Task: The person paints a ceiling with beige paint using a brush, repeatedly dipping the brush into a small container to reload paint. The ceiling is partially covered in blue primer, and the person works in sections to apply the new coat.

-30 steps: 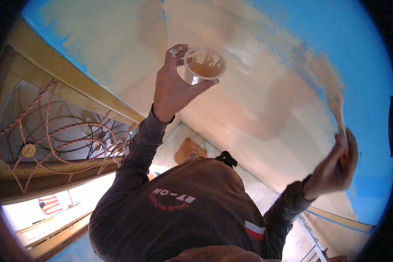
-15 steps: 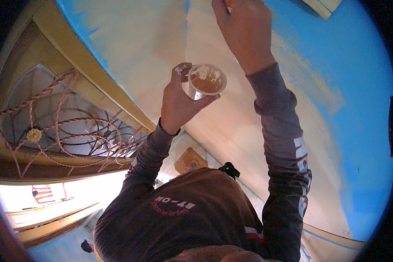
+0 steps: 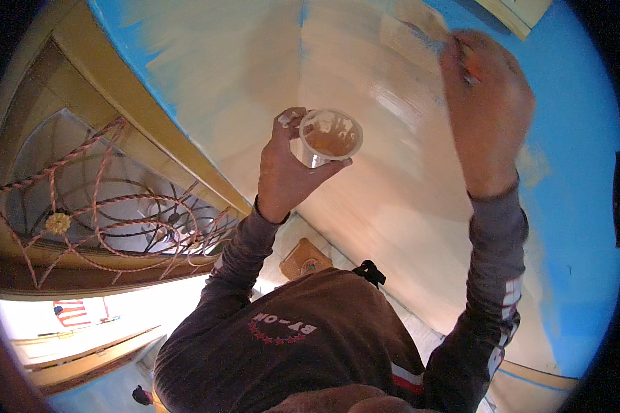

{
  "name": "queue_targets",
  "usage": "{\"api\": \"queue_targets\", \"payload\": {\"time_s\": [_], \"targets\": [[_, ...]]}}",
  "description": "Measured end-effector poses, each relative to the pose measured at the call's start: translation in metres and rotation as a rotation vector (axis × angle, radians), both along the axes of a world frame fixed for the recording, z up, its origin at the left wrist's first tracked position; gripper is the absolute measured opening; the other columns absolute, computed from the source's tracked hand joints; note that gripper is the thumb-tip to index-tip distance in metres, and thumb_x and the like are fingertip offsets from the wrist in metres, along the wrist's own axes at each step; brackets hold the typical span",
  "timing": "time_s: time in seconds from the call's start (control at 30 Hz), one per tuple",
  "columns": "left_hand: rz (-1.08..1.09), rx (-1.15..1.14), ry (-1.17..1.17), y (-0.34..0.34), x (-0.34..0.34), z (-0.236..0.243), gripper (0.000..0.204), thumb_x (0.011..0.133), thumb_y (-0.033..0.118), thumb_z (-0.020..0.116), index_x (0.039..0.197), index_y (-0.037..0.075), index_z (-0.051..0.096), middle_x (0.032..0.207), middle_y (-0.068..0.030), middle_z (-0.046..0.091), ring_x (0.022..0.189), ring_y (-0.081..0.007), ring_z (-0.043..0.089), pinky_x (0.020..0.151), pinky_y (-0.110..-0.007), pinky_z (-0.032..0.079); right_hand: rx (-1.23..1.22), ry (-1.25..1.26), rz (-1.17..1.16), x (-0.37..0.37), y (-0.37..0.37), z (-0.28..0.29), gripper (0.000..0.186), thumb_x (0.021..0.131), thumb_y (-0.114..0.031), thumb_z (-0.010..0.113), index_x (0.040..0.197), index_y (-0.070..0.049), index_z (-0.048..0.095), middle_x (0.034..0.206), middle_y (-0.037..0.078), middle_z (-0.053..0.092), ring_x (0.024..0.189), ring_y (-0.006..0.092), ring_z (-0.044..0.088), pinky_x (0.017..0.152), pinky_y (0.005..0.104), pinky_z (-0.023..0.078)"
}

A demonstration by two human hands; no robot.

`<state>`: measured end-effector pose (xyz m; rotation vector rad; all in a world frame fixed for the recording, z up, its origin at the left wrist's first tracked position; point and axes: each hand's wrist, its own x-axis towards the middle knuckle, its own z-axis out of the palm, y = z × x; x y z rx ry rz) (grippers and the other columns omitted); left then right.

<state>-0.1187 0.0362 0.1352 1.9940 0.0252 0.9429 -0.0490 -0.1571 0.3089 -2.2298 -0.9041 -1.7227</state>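
My left hand grips a clear plastic cup around its side, thumb toward the rim. Inside the cup is beige paint, with pale smears up its wall. Dabs of whitish paint mark the left fingers. Up at the right, my right hand is closed around a paintbrush; an orange bit of it shows between the fingers, while the rest is hidden or blurred. The brush end is close to the painted wall, where beige covers blue and a wet streak shines left of the hand.
On the left stands a yellow-brown door with twisted metal grillwork over glass. Bare blue paint lies at the right of the wall. A cream-coloured frame edge juts in at the top right. Below is a brown woven-looking item on the floor.
My right hand has swung right and down from the top edge, along the wall. A shiny wet streak now shows on the beige. The cup has shifted only slightly in the picture.
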Motion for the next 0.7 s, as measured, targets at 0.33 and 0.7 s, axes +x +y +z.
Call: {"api": "queue_targets", "payload": {"time_s": [0.33,0.7], "targets": [[-0.074,0.082,-0.053,-0.007,0.024,-0.001,0.092,0.063,0.031,0.095,0.131,0.000,0.042,0.119,-0.0200,0.064,0.108,-0.0309,0.067,0.091,-0.041,0.055,0.232,0.241,-0.226,-0.067,-0.112,-0.007,0.019,0.087,-0.005,0.075,0.106,-0.007,0.076,0.097,0.012,0.074,0.083,0.0170,0.071,0.074,0.0281,0.057],[-0.028,-0.027,-0.002,0.014,-0.007,-0.018,0.083,0.062,0.028,0.096,0.127,0.004,0.052,0.124,-0.0134,0.062,0.114,-0.0260,0.065,0.098,-0.039,0.053,-0.721,0.074,0.050,-0.019,0.002,0.011,0.043,0.085,-0.002,0.068,0.128,-0.006,0.064,0.106,0.010,0.063,0.098,0.0228,0.061,0.077,0.0351,0.055]]}}
